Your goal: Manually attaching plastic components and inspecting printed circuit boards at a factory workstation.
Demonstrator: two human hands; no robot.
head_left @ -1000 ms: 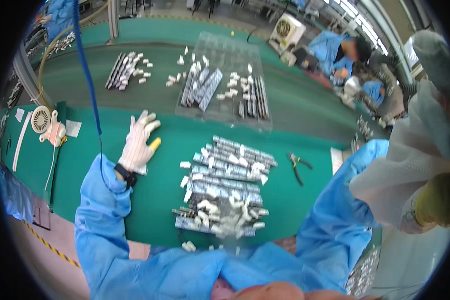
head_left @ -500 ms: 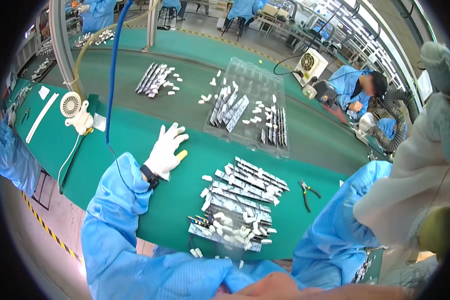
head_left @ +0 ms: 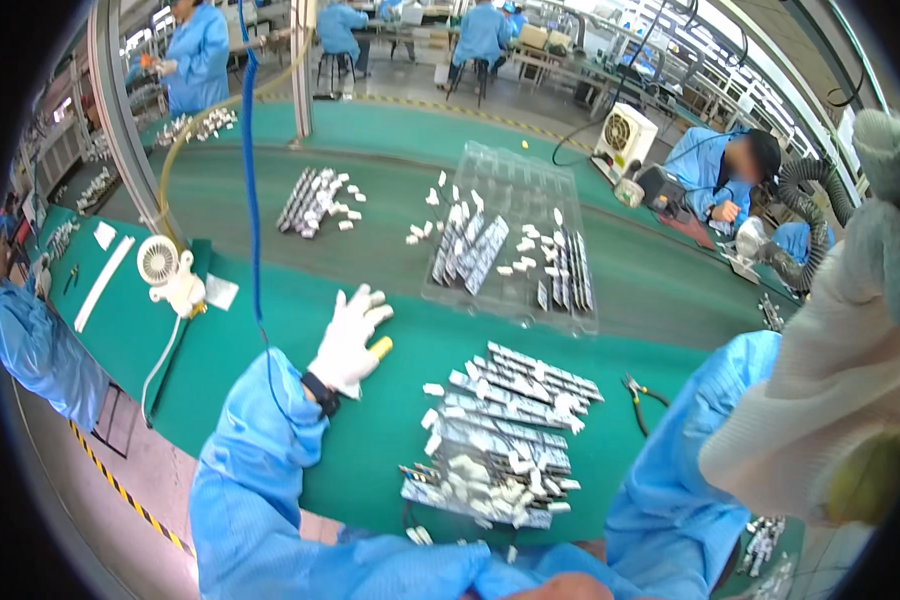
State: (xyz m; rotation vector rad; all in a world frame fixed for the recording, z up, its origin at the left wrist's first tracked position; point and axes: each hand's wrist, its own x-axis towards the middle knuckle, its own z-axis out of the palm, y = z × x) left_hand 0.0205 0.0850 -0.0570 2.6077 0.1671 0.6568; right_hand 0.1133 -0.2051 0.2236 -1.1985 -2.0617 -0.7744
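My left hand (head_left: 350, 342), in a white glove with a yellow thumb cover, lies on the green work mat (head_left: 370, 450) with its fingers spread and nothing in them. To its right is a stack of narrow strip-like boards (head_left: 505, 410) with white connectors and short leads. Beyond that stack rests a pair of small cutters (head_left: 641, 402) with dark and yellow handles. Raised close to the camera at the right edge is my right hand (head_left: 805, 390), gloved, with grey fingertips and a yellow-green thumb cover. Its fingers look extended and apart from the thumb; I see nothing held.
A clear plastic tray (head_left: 558, 175) with more boards sits on the dark green belt, beside another bundle of boards (head_left: 315, 203). A small white fan (head_left: 170, 275) stands at left. A blue coiled hose (head_left: 251, 180) hangs down. Across the belt a co-worker (head_left: 715, 180) sits.
The whole view has shifted, so the table and its things appear lower and slightly to the right. My left hand stays on the mat; my right hand stays raised.
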